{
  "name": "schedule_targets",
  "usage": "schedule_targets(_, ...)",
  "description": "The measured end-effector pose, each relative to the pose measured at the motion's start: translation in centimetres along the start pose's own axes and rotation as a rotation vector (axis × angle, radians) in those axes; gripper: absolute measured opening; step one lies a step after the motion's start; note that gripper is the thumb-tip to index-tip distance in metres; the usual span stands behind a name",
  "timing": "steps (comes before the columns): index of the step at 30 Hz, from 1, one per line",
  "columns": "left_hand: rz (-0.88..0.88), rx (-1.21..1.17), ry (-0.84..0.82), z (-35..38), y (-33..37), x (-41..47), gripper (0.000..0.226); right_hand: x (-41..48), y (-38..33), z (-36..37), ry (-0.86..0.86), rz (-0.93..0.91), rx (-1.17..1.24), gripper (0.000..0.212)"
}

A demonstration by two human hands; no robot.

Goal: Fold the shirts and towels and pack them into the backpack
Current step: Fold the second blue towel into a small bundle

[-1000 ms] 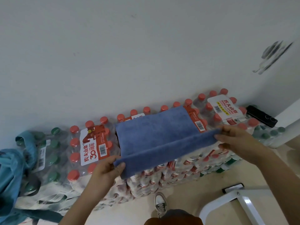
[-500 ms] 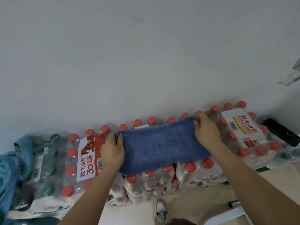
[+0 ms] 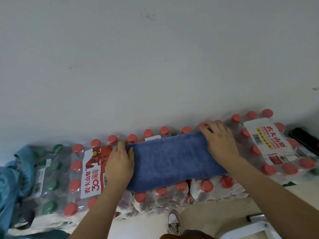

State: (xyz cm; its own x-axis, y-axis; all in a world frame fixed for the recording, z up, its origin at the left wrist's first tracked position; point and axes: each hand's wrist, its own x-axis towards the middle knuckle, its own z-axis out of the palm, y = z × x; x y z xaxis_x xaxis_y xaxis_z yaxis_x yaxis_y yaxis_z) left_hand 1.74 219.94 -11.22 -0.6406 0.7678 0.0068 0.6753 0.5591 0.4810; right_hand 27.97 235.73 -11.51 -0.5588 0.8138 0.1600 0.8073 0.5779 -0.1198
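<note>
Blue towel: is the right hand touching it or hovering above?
Touching. The head view shows the right hand lying flat on the right end of the blue towel, with no gap between them.

Soft, even, fairly bright light filled the scene, with no single source in view. The plain pale wall (image 3: 155,57) looked flat and grey-white. Only thin, weak shadows lay beside the left hand (image 3: 119,163) and right hand (image 3: 219,144) on the folded blue terry towel (image 3: 172,159). The clear wrap of the red-capped water bottle packs (image 3: 265,145) carried a dull sheen without hard glare. The wide lens bent the bottle row into a curve. Detail was soft and smeared, most of all at the left edge.
</note>
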Motion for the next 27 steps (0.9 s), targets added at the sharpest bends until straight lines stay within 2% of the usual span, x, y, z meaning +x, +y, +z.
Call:
schedule_targets(3, 0.066, 0.017, -0.077, -0.1, -0.2, 0.8, 0.021, 0.1, 0.6, 0.1, -0.12, -0.069, 0.02, 0.036)
schedule_targets(7, -0.001, -0.027, -0.209, -0.9, -0.3, 1.8, 0.025, 0.5, 1.3, -0.6, -0.196, -0.052, 0.047, 0.03)
schedule_targets(9, -0.035, -0.093, -0.247, -1.3, -0.4, 2.2, 0.024, 0.7, 1.5, -1.3, -0.231, -0.045, 0.113, 0.038)
schedule_targets(12, -0.056, -0.172, -0.339, -1.8, -0.4, 3.0, 0.018, 2.1, 2.2, -1.9, -0.394, -0.064, 0.142, 0.056)
schedule_targets(15, -0.072, -0.216, -0.455, -2.7, -0.4, 3.9, 0.017, 3.9, 2.5, -2.5, -0.541, -0.084, 0.129, 0.055)
schedule_targets(18, -0.055, -0.135, -0.552, -3.4, -0.4, 4.6, 0.017, 5.4, 1.9, -3.3, -0.675, -0.058, 0.079, 0.053)
schedule_targets(23, -0.018, -0.052, -0.607, -3.6, 0.1, 5.0, 0.011, 7.3, 0.9, -3.9, -0.806, -0.044, -0.004, 0.04)
schedule_targets(27, 0.007, -0.02, -0.571, -3.3, 0.5, 4.8, 0.011, 7.6, 0.3, -3.8, -0.806, -0.064, -0.026, 0.038)
